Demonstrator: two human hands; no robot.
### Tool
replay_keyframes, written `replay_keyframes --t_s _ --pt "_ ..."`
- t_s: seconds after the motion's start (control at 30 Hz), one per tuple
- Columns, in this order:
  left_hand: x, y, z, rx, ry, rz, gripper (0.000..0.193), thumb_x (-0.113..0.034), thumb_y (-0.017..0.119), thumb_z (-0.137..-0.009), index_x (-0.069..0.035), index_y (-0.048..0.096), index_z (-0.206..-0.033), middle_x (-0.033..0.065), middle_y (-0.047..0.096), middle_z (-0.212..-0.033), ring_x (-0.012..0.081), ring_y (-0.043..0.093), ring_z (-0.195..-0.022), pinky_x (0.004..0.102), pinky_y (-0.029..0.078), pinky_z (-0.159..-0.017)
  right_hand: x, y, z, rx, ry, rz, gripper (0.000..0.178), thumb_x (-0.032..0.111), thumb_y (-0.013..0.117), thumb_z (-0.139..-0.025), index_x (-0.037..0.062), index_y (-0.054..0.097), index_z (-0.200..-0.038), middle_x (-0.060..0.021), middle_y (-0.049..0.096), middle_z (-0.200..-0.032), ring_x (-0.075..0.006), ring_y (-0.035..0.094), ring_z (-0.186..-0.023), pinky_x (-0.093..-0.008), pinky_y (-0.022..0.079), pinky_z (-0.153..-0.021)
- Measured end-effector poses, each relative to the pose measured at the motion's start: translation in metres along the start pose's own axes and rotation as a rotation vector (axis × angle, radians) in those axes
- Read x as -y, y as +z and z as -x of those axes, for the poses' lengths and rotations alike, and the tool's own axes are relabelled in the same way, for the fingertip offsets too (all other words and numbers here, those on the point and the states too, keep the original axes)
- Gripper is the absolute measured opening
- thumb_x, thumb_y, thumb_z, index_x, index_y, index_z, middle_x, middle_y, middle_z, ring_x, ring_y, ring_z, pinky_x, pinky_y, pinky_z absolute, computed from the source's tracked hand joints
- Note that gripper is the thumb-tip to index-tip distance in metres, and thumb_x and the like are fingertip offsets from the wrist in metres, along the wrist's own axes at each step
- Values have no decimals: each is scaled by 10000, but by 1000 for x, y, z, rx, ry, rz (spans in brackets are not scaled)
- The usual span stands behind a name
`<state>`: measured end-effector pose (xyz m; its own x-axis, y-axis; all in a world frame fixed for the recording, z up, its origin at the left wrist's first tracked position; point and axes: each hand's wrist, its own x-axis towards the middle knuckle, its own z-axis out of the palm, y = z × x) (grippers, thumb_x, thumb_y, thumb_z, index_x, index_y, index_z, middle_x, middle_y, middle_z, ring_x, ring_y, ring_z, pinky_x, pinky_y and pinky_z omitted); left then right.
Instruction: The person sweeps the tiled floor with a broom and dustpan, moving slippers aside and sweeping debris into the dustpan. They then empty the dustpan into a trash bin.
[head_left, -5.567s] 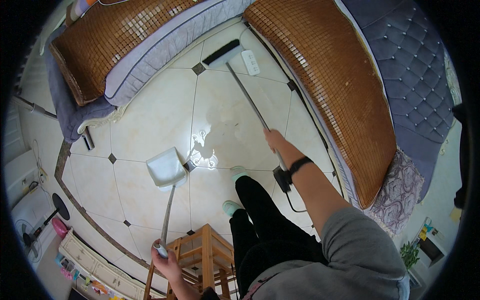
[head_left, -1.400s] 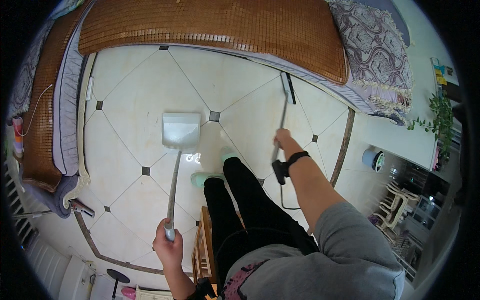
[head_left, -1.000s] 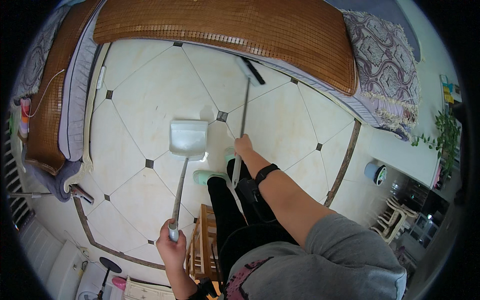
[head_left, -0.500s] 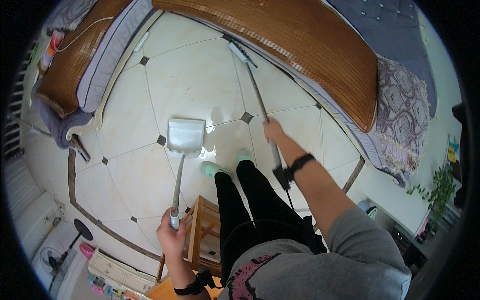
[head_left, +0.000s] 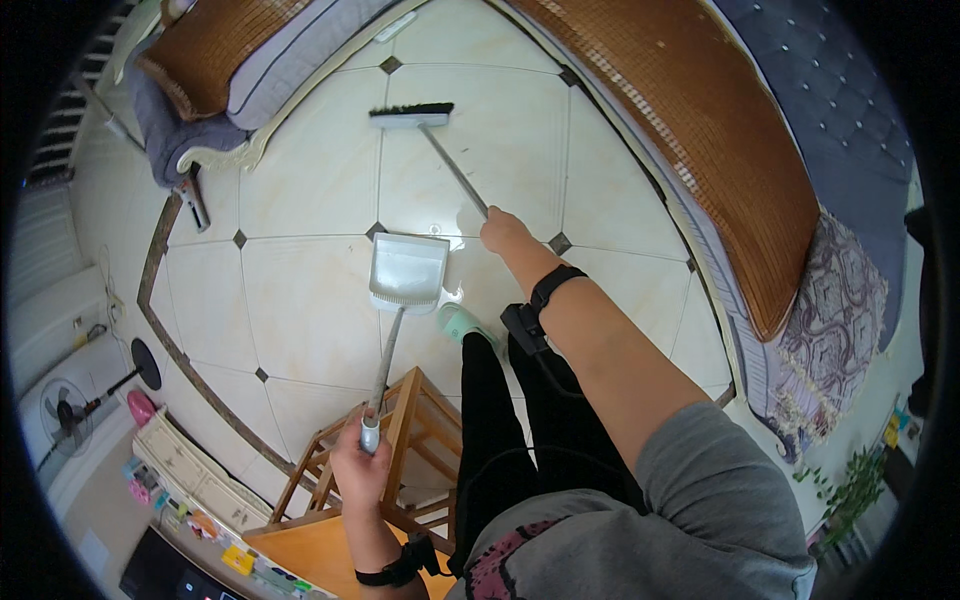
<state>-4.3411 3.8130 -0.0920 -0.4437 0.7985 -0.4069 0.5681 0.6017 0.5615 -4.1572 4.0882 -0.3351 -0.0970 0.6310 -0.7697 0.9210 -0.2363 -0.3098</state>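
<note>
My right hand (head_left: 505, 231) is closed round the grey pole of a broom (head_left: 455, 172). The broom's wide white head with black bristles lies out on the pale tiles, bristles facing away from me. In my left hand (head_left: 361, 462) is the top of the long handle of a dustpan (head_left: 408, 267). Its white pan rests on the floor in front of my feet, with a comb-like toothed edge on the handle side. Small dark bits (head_left: 464, 150) lie on the tiles just right of the broom head.
A sofa with a brown woven mat (head_left: 700, 130) runs along the right, and another sofa seat (head_left: 290, 65) stands at the far left. By my left arm is a wooden chair (head_left: 402, 430). A fan (head_left: 70, 410) and a white cabinet (head_left: 195, 465) stand at the lower left.
The broom head has swung left and nearer, away from the right sofa's base onto the open tiles. My view has turned and shifted; the dustpan stays on the floor in my left hand.
</note>
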Motion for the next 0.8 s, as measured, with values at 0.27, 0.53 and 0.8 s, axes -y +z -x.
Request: replay_keyframes --t_s 0.27,0.53,0.8 --pt "8 -13 -6 -5 -133 25 334 -47 582 -705 -50 585 -1040 150 574 -708 228 561 -575 288 451 -564 -56 -30 36 5 -93 503 471 120 384 -835 86 339 -1303 -166 600 -1027 -329 589 -928 -465 467 -777" --pt "2 -19 -44 171 -30 -6 382 -64 584 -677 -80 571 -1058 192 586 -727 340 586 -651 361 475 -596 -155 -99 111 85 112 605 415 204 386 -887 107 340 -1288 -186 592 -1016 -344 570 -940 -427 460 -794" --pt "-17 -10 -121 249 154 -109 391 -86 580 -638 -117 591 -1027 181 582 -692 346 576 -662 386 466 -601 -213 -83 126 -59 155 238 319 196 416 -870 37 436 -1145 -199 583 -855 -313 584 -787 -403 488 -673"
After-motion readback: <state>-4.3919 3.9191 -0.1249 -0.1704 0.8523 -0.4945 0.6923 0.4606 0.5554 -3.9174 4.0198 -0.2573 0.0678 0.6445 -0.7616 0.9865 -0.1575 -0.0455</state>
